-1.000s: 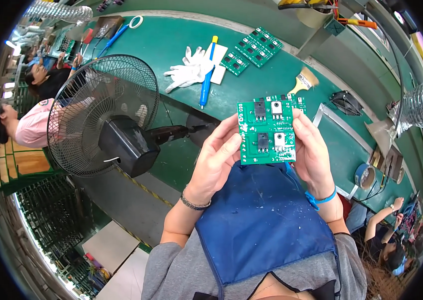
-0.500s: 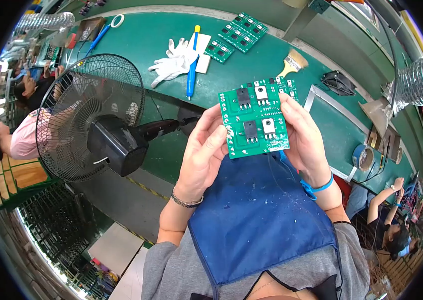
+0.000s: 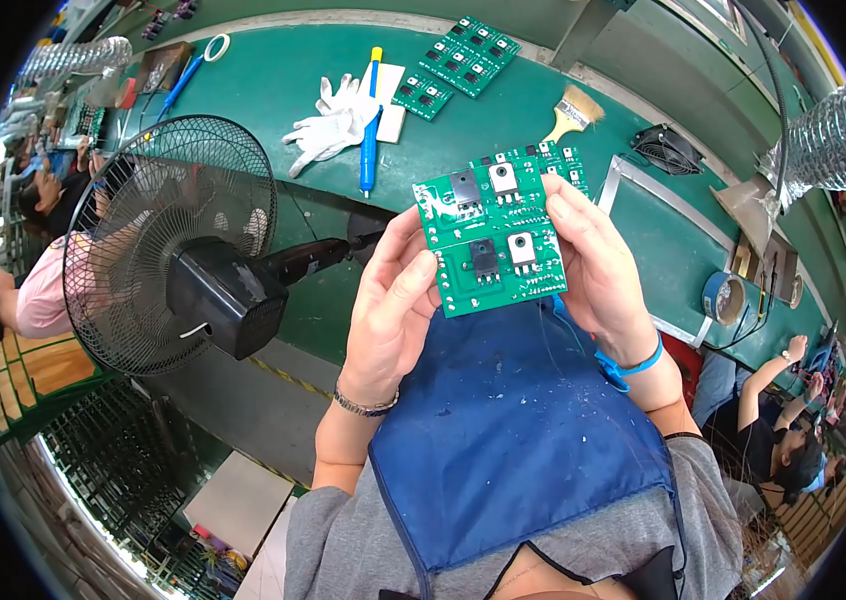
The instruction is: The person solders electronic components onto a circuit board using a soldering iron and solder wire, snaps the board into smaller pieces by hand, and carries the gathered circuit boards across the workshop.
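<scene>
I hold a green circuit board (image 3: 493,240) with black and silver components up in front of me, above my blue apron (image 3: 513,430). My left hand (image 3: 395,305) grips its left edge, thumb on the front face. My right hand (image 3: 598,265) grips its right edge; a blue strap circles that wrist. The board is tilted slightly, its component side facing me.
A black fan (image 3: 168,255) stands left of my hands. On the green bench (image 3: 273,80) lie white gloves (image 3: 328,120), a blue tool (image 3: 370,130), more green boards (image 3: 458,60), a brush (image 3: 568,112) and a tape roll (image 3: 725,297). Other people sit at the far left and lower right.
The board and both hands have shifted a little and the view has tilted down. Both hands have kept their grip on the board throughout.
</scene>
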`<control>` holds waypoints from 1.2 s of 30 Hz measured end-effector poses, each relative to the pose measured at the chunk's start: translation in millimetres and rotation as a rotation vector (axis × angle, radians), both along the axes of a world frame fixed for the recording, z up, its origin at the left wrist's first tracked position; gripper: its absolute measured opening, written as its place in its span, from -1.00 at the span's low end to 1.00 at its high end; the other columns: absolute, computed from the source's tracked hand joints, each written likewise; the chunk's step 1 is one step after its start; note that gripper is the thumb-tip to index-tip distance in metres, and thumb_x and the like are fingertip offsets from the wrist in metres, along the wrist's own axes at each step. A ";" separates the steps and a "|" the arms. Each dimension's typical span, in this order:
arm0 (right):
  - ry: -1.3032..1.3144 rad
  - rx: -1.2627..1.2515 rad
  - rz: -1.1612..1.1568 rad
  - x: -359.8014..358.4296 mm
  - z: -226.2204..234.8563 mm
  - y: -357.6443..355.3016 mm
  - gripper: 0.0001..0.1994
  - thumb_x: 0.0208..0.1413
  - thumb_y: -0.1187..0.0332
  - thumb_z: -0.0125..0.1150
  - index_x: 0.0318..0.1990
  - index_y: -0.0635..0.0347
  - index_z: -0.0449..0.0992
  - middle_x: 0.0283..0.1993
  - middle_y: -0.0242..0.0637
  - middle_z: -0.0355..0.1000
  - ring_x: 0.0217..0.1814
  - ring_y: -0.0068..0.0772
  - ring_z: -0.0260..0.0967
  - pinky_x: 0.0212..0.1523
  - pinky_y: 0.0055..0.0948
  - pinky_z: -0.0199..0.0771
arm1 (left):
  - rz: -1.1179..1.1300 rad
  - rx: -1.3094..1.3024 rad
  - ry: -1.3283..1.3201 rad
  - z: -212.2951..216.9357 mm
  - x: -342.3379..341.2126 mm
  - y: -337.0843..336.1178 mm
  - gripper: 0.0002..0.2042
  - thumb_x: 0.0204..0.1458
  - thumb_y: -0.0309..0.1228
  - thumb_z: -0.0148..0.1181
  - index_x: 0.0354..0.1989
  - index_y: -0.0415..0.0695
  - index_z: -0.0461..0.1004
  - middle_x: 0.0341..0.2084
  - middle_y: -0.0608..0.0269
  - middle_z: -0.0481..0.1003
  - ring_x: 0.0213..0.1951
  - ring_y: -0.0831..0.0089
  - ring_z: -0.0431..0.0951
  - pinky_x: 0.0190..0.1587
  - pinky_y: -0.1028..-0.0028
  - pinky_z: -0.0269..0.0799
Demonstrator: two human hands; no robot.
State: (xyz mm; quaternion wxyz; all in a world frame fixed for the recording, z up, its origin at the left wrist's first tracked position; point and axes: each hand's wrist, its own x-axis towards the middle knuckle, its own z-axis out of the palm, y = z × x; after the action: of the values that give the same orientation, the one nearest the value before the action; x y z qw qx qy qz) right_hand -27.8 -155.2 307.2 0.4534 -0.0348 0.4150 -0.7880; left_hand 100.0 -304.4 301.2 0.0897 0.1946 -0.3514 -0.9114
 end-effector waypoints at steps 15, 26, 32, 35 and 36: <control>0.006 -0.028 -0.002 -2.7 -4.6 -1.7 -0.71 0.35 0.25 -0.06 0.08 0.21 0.38 -0.06 -0.41 0.46 -0.05 -0.66 0.43 -0.07 -0.61 0.47 | -0.015 0.005 0.009 -1.0 -1.2 -2.3 -0.52 0.23 -0.44 -0.01 0.31 -0.25 0.09 0.16 0.12 0.32 0.13 0.43 0.42 0.14 0.39 0.41; 0.017 -0.010 -0.013 -2.4 -1.7 -5.2 -0.71 0.35 0.25 -0.07 0.07 0.22 0.38 -0.11 -0.42 0.46 -0.13 -0.72 0.42 -0.16 -0.66 0.45 | -0.015 0.030 -0.015 -2.2 -2.5 -4.0 -0.53 0.24 -0.44 -0.04 0.31 -0.24 0.10 0.14 0.16 0.33 0.11 0.46 0.42 0.10 0.43 0.41; 0.035 0.015 -0.010 -2.7 -0.2 -4.2 -0.71 0.36 0.24 -0.08 0.08 0.20 0.37 -0.15 -0.45 0.47 -0.23 -0.77 0.42 -0.28 -0.70 0.44 | 0.003 0.061 -0.008 -7.8 -1.8 -5.4 -0.55 0.25 -0.47 -0.08 0.32 -0.25 0.12 0.14 0.15 0.34 0.11 0.46 0.42 0.08 0.43 0.41; 0.055 0.015 0.014 -4.3 -2.2 -3.1 -0.70 0.36 0.23 -0.08 0.08 0.21 0.37 -0.17 -0.46 0.47 -0.25 -0.78 0.42 -0.30 -0.71 0.43 | 0.007 0.049 -0.020 -5.6 -4.2 -4.2 -0.55 0.26 -0.47 -0.09 0.32 -0.25 0.12 0.16 0.15 0.34 0.11 0.45 0.43 0.08 0.43 0.41; 0.055 0.015 0.013 -4.6 -2.2 -3.1 -0.70 0.36 0.23 -0.08 0.08 0.21 0.37 -0.17 -0.46 0.47 -0.25 -0.78 0.42 -0.30 -0.71 0.43 | 0.006 0.049 -0.021 -5.9 -4.3 -4.3 -0.55 0.26 -0.47 -0.09 0.32 -0.25 0.12 0.16 0.15 0.34 0.11 0.45 0.43 0.08 0.43 0.41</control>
State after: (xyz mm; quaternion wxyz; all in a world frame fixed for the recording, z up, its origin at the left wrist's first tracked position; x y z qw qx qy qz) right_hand -32.4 -158.2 305.1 0.4473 -0.0556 0.4328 -0.7807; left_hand 95.8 -308.7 295.3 0.0840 0.2072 -0.3295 -0.9173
